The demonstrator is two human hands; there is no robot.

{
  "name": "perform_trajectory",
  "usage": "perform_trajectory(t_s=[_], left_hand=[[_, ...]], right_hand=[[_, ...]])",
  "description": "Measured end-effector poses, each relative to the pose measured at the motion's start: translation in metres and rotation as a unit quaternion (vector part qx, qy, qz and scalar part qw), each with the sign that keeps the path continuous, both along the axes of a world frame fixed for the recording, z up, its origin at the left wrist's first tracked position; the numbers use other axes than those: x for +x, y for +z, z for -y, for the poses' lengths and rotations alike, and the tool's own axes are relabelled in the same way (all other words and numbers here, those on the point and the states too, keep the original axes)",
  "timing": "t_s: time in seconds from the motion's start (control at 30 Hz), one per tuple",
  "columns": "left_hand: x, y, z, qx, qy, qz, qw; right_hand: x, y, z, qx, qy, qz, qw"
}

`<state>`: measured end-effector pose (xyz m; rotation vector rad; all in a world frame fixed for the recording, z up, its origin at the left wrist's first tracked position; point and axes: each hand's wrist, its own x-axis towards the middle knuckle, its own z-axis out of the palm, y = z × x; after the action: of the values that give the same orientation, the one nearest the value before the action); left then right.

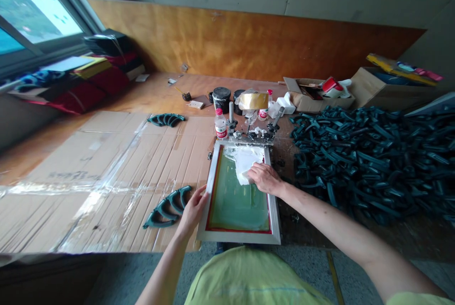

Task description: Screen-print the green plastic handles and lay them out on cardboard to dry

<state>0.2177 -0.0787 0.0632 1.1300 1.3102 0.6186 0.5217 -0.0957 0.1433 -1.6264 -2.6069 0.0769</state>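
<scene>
A screen printing frame (276, 222) with a pale metal rim and green mesh lies in front of me, its far end at a metal clamp (245, 140). My right hand (266, 179) pinches a flat white piece (244, 165) against the mesh; whether it is a scraper or a folded sheet I cannot tell. White paste (231, 152) is smeared across the mesh's far end. At the rim's left side, my left hand (195, 206) holds the edge with its fingers. Just left of that hand, a row of dark green curved plastic parts (167, 210) rests on the cardboard (106, 162).
To the right spreads a big heap of dark green plastic parts (369, 162). Behind the clamp stand a red-capped bottle (220, 124), a black tub (222, 100) and a cardboard box (320, 102). Another row of curved parts (166, 119) sits farther back on the cardboard.
</scene>
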Motion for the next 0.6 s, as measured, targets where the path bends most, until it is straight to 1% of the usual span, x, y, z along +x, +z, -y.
perform_trajectory(t_s=[0.1, 0.13, 0.2, 0.27, 0.33, 0.4, 0.47, 0.53, 0.6], left_hand=[[0.0, -0.001, 0.0, 0.012, 0.003, -0.011, 1.0], [0.0, -0.002, 0.0, 0.018, 0.006, -0.017, 1.0], [0.001, -0.001, 0.0, 0.031, 0.012, -0.027, 0.999], [0.001, 0.003, 0.0, 0.036, 0.016, -0.032, 0.999], [0.001, 0.007, 0.001, 0.032, 0.016, -0.029, 0.999], [0.002, 0.011, 0.002, 0.027, 0.018, -0.021, 0.999], [0.002, 0.014, 0.003, 0.022, 0.023, -0.011, 0.999], [0.003, 0.017, 0.003, 0.012, 0.03, 0.002, 0.999], [0.004, 0.022, 0.004, 0.0, 0.034, 0.017, 0.999]], right_hand=[[0.013, 0.011, 0.0, -0.008, 0.052, -0.018, 0.998], [0.016, 0.014, -0.004, -0.01, 0.056, -0.03, 0.998], [0.014, 0.015, -0.014, 0.006, 0.035, -0.054, 0.998], [0.008, 0.008, -0.018, 0.045, -0.004, -0.064, 0.997], [0.001, -0.005, -0.013, 0.082, -0.017, -0.06, 0.995], [0.0, -0.017, -0.001, 0.096, -0.001, -0.064, 0.993], [0.004, -0.02, 0.009, 0.086, 0.019, -0.081, 0.993], [0.012, -0.013, 0.008, 0.058, 0.022, -0.097, 0.993], [0.018, 0.002, -0.008, 0.034, -0.014, -0.116, 0.993]])
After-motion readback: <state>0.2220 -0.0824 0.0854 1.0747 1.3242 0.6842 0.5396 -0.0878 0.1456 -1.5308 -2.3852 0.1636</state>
